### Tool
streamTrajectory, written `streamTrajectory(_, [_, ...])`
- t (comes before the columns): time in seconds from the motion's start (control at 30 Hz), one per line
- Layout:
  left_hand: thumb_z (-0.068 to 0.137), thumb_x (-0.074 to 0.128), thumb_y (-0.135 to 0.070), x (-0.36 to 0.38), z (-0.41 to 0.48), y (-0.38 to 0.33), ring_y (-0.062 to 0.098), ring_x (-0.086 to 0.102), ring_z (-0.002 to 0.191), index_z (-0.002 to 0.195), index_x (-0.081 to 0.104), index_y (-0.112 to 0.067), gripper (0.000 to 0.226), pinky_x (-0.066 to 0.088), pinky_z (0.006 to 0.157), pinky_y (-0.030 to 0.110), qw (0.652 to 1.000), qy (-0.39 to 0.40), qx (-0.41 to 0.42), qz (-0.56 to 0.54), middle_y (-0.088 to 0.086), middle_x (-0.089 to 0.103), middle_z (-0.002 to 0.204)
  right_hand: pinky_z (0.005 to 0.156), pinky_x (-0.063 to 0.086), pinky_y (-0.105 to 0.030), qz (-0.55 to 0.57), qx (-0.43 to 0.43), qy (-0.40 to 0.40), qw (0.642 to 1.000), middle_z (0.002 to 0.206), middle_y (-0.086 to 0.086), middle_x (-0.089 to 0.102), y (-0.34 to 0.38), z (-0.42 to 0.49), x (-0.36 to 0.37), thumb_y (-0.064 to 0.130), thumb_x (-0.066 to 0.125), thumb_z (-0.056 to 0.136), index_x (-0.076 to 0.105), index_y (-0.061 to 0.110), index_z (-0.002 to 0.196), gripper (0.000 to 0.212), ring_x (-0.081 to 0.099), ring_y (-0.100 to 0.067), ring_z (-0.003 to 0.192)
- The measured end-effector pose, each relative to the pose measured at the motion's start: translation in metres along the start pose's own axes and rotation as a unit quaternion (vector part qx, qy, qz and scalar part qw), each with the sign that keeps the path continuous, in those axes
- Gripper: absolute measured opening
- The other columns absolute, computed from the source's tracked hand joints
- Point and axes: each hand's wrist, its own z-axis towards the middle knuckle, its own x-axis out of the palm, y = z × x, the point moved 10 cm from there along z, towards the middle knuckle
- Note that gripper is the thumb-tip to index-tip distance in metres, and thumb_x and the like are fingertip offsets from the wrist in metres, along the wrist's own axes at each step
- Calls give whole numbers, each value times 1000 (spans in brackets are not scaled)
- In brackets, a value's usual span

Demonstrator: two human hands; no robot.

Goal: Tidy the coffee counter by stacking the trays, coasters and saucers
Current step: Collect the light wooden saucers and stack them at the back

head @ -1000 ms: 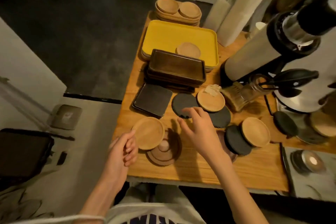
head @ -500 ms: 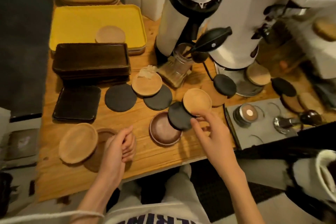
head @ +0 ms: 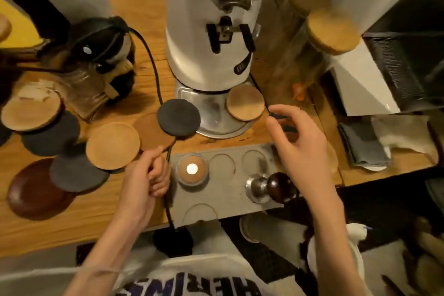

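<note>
Round coasters and saucers lie scattered on the wooden counter (head: 72, 221). A light wooden saucer (head: 113, 145) sits just left of my left hand (head: 146, 180), whose fingers are curled shut with nothing in them. A black coaster (head: 179, 118) overlaps a brown coaster (head: 149, 131). Another wooden coaster (head: 245, 102) rests on the grinder's metal tray (head: 211, 113). My right hand (head: 298, 149) hovers to its right, fingers spread and empty, partly hiding a dark coaster (head: 278, 117). Further left lie black coasters (head: 77, 172), a dark brown saucer (head: 31, 194) and a wooden saucer (head: 28, 110).
A white grinder (head: 211, 19) stands at the back middle. A grey tamping mat (head: 223, 197) holds a tamper (head: 271, 187) and a small round puck (head: 192, 169). A black cable (head: 153, 67) crosses the counter. A glass jar (head: 81, 89), a folded grey cloth (head: 362, 142) and a yellow tray (head: 16, 24) are nearby.
The view has swung right, from the trays to the grinder. My right hand has left the wooden saucer and moved right, opening near the grinder's tray. My left hand stays curled.
</note>
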Motion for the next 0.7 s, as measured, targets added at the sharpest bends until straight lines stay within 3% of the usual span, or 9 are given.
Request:
streamTrajectory(0.2, [97,39,-18,57,-1,15,9,17,33,42,34,-21,55,15,32,13,1000,-1,17,16,-8,25,39,88,44,-24,-54,60,9,997,119,12,60,-103,14,-44,37,61,93,59,31,122,30,54,-5,109])
streamTrajectory(0.33, [94,45,-26,73,3,33,10,15,34,42,34,-22,53,15,33,14,999,32,-26,36,-6,21,41,104,42,-44,-175,122,100,972,137,-6,52,-171,1,-36,43,63,90,52,22,136,52,48,-25,125])
streamTrajectory(0.57, [95,45,-27,88,0,39,12,13,38,44,32,-21,53,9,37,22,998,48,-29,24,-5,20,41,105,35,-47,-251,153,105,950,152,-9,32,-202,-12,-38,64,64,79,33,32,149,83,28,-35,132])
streamTrajectory(0.7, [90,50,-30,93,0,42,11,15,36,43,31,-19,52,10,35,19,999,42,-32,11,-5,20,41,106,34,-47,-288,173,124,934,155,-8,30,-211,-7,-38,75,58,74,20,33,153,97,24,-35,133])
